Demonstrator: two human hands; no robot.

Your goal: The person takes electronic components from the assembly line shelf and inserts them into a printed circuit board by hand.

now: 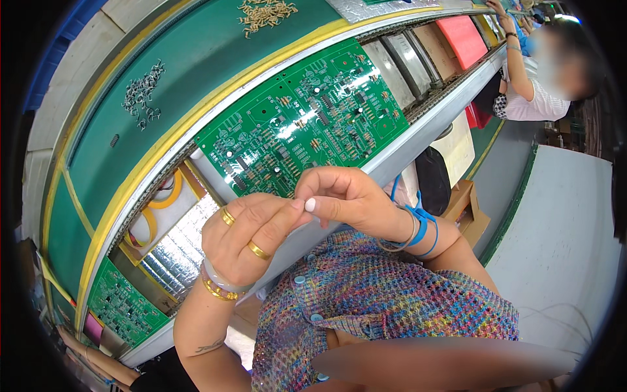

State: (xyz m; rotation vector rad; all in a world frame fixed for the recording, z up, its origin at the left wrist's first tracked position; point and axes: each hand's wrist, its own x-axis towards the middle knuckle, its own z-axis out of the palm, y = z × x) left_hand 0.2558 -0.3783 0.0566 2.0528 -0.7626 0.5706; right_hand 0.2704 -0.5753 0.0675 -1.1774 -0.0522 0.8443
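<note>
My left hand (245, 232) and my right hand (346, 199) meet fingertip to fingertip just in front of a large green circuit board (307, 121). Both are closed in a pinch. Whatever lies between the fingertips is too small or hidden to make out. The board rests across the rails of the line and carries many small parts, with its near edge partly behind my hands. Two gold rings sit on my left fingers. Around my right wrist is a blue strap (421, 225).
On the green bench strip lie a pile of tan components (266, 16), a pile of grey metal clips (142, 91) and a small dark part (115, 140). A second circuit board (124, 304) is at lower left. Yellow tape rolls (166, 191) sit below the rail. A co-worker (539, 78) stands at upper right.
</note>
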